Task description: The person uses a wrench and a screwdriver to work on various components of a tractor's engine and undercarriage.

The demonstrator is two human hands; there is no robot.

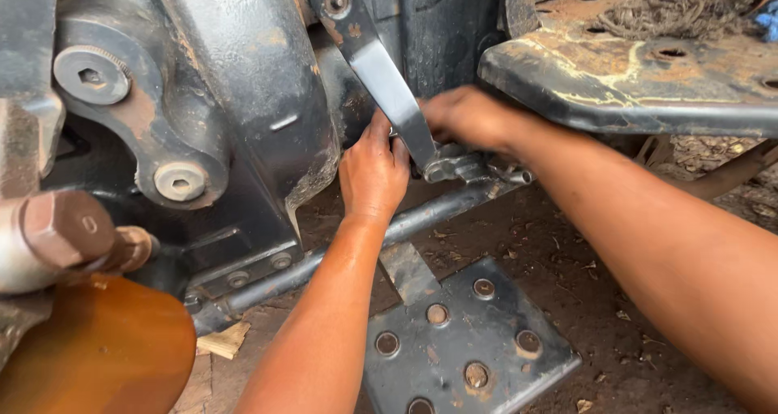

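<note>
A flat grey steel lever arm (381,74) hangs diagonally from a pivot bolt (335,2) on a dark, oily machine housing (243,82). My left hand (373,171) reaches up behind the lever's lower end, fingers pressed against the housing beside it. My right hand (466,118) comes in from the right and closes around the linkage joint (454,167) at the lever's bottom end. What the fingers grip there is partly hidden. A long grey rod (421,215) runs diagonally below both hands.
A rusty footplate (632,82) overhangs at the upper right. A dark perforated step plate (462,341) lies on the dirt ground below. Large hex bolts (91,75) stud the housing at left, and an orange rounded part (97,349) fills the lower left corner.
</note>
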